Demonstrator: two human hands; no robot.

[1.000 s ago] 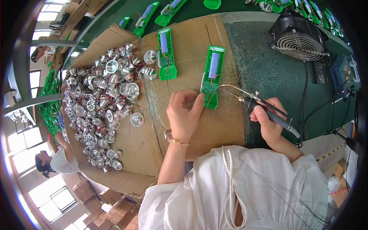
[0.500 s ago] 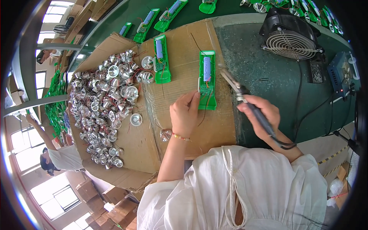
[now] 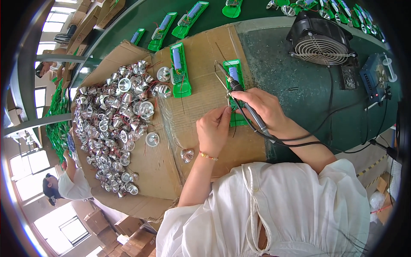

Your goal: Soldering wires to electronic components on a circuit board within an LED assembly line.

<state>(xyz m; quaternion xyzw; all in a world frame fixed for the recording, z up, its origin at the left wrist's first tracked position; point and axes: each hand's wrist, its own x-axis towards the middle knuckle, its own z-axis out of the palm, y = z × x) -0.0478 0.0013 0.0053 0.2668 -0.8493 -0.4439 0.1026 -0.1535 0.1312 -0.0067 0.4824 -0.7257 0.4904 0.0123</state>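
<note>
A green plastic housing (image 3: 238,121) lies on the cardboard in front of me, with a blue cylindrical battery (image 3: 233,73) in its upper part and thin wires at its lower part. My right hand (image 3: 266,109) is closed round a soldering iron (image 3: 252,112) with a black cable. The iron crosses over the housing, its metal tip end pointing up and to the left, with a thin metal rod beside it. My left hand (image 3: 214,128) is closed in a pinch at the housing's left edge; what is between its fingertips is too small to make out.
A large heap of silver reflector cups (image 3: 113,124) covers the cardboard on the left. Another green housing (image 3: 183,88) lies near it. A black fan (image 3: 321,47) and a blue power unit (image 3: 373,79) stand at right. Several housings line the back. Another person (image 3: 70,177) works at far left.
My right hand has brought the soldering iron leftward from beside the housing to over it. My left hand has shifted slightly right, still pinching at the housing's edge.
</note>
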